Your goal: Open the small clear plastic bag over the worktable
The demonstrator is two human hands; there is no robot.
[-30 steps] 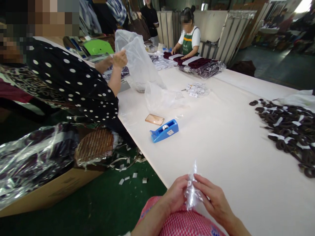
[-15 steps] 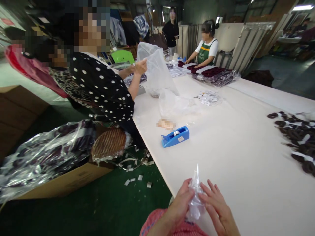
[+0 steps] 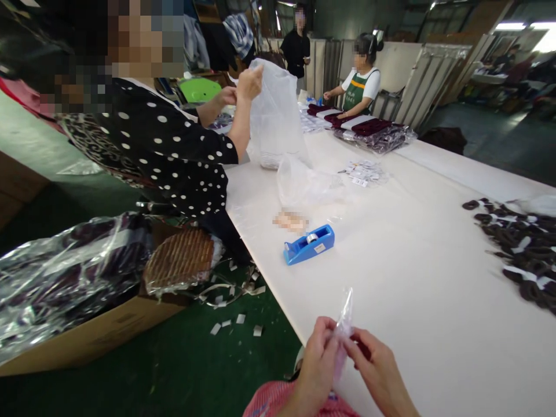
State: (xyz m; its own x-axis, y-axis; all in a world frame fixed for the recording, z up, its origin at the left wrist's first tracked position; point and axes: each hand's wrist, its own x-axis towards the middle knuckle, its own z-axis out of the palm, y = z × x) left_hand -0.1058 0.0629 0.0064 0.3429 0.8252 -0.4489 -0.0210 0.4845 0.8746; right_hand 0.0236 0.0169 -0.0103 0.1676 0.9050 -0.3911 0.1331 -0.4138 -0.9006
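At the far left a cardboard box (image 3: 99, 333) sits on the green floor, heaped with shiny plastic-wrapped dark goods (image 3: 65, 272), and paper scraps (image 3: 237, 318) lie scattered on the floor beside it. Just right of that a person in a polka-dot top (image 3: 174, 156) stands at the table's (image 3: 412, 278) left edge, both hands raised and holding up a large clear bag (image 3: 275, 119). On the table near that person lies more crumpled clear plastic (image 3: 304, 185), and closer to me a blue tape dispenser (image 3: 309, 245).

At the bottom, over the near table edge, my left hand (image 3: 315, 370) and my right hand (image 3: 377, 376) meet around a small clear bag (image 3: 343, 330). Each grip is pinched on it, left fingertips on one side and right fingertips on the other, and the bag's top corner stands up between them, above my pink checked clothing (image 3: 278, 402).

Farther back, past the middle of the table, a pile of small white tags (image 3: 364, 172) lies, and beyond it a person in a green apron (image 3: 358, 87) works over stacked dark red goods (image 3: 365, 124). At the far right a spread of dark loops with white bands (image 3: 521, 255) covers the table, well apart from my hands.
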